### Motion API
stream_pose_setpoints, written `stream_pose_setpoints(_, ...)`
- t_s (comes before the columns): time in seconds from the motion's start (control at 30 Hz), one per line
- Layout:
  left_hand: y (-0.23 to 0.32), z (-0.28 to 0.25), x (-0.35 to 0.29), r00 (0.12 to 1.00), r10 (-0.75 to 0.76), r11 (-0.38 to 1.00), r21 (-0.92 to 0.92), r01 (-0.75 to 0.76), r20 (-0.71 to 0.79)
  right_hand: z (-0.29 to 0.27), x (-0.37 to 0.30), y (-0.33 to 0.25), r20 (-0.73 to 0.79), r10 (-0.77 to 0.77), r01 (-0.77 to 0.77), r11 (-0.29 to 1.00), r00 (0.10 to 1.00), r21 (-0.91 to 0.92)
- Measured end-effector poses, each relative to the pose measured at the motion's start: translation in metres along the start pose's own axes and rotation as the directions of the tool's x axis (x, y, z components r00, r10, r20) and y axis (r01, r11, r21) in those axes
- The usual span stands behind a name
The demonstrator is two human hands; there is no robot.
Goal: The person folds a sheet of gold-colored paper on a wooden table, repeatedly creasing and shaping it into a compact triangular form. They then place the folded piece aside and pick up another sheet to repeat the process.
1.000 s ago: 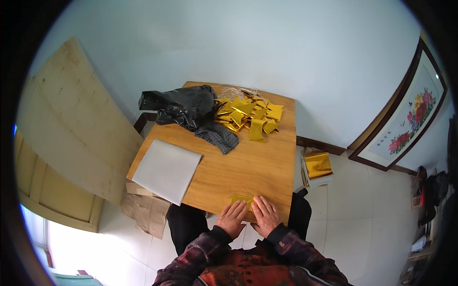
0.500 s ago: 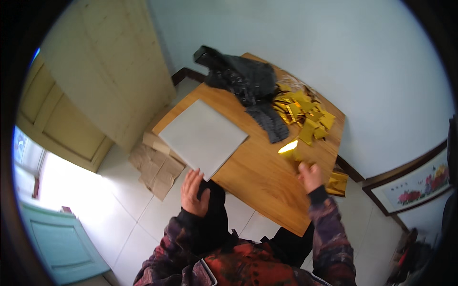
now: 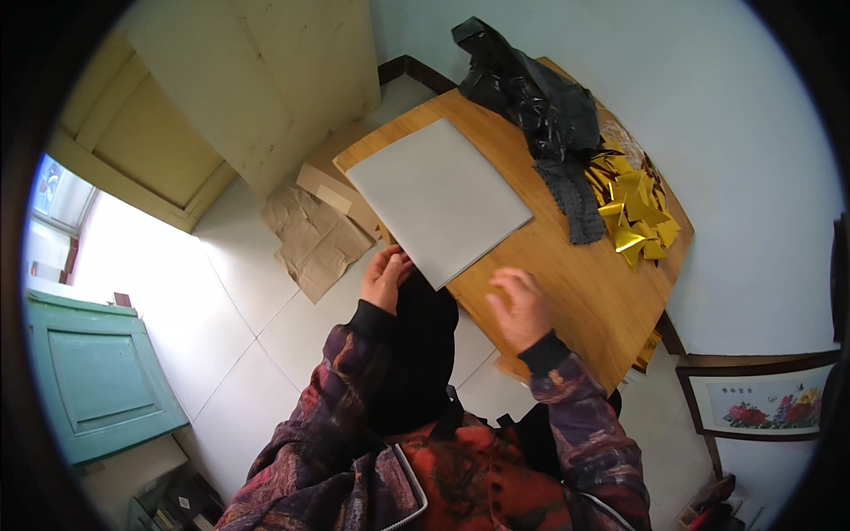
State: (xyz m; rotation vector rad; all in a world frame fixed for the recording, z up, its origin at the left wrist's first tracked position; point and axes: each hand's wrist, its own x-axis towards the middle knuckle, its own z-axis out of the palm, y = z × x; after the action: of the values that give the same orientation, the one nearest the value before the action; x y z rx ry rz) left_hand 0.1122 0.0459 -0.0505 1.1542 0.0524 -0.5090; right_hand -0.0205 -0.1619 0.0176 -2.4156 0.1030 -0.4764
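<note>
My left hand (image 3: pixel 384 278) is at the table's near left edge, beside the lower left edge of a flat, square, grey-white sheet or pad (image 3: pixel 440 199). Its fingers are bent and close together by that edge; whatever they may pinch is hidden. Over the bare wood, right of the pad's near corner, my right hand (image 3: pixel 522 311) hovers with curled fingers and the thumb apart. No object shows in it. Shiny gold foil pieces (image 3: pixel 639 205) lie heaped at the table's right side, several folded or bent.
A crumpled black plastic bag (image 3: pixel 553 111) and a dark textured strip (image 3: pixel 574 203) lie on the wooden table (image 3: pixel 575 305). Brown paper (image 3: pixel 314 239) and cardboard lie on the floor at left. A framed flower picture (image 3: pixel 766 403) leans at right.
My right hand has moved left, away from the heap, and the gold foil piece is out of it. My left hand has slid along the pad's edge, fingers now bent. The view has shifted.
</note>
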Motion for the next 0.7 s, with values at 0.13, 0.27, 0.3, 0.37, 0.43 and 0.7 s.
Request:
stream_pose_setpoints(0.13,0.003,-0.001,0.004,1.000,0.009,0.998,0.061,-0.010,0.016,0.041,0.037,-0.045,0.116,-0.142,0.160,0.974,0.983,-0.160)
stream_pose_setpoints(0.27,-0.003,-0.003,0.008,0.992,0.079,0.997,-0.002,-0.079,0.094,0.067,0.047,-0.055,0.108,-0.051,0.083,0.946,0.993,-0.315)
stream_pose_setpoints(0.3,-0.004,-0.003,0.009,0.986,0.113,0.993,-0.028,-0.111,0.120,0.070,0.048,-0.053,0.089,-0.062,0.087,0.945,0.994,-0.317)
stream_pose_setpoints(0.37,-0.006,-0.003,0.010,0.982,0.135,0.989,-0.075,-0.126,0.130,0.072,0.050,-0.050,0.091,-0.033,0.062,0.940,0.995,-0.336)
stream_pose_setpoints(0.43,-0.007,-0.002,0.009,0.980,0.155,0.986,-0.084,-0.145,0.121,0.072,0.051,-0.049,0.071,-0.051,0.070,0.949,0.996,-0.308)
stream_pose_setpoints(0.7,-0.002,0.001,0.005,0.985,0.117,0.993,-0.026,-0.114,0.124,0.066,0.057,-0.054,0.072,0.043,-0.029,0.984,0.997,-0.175)
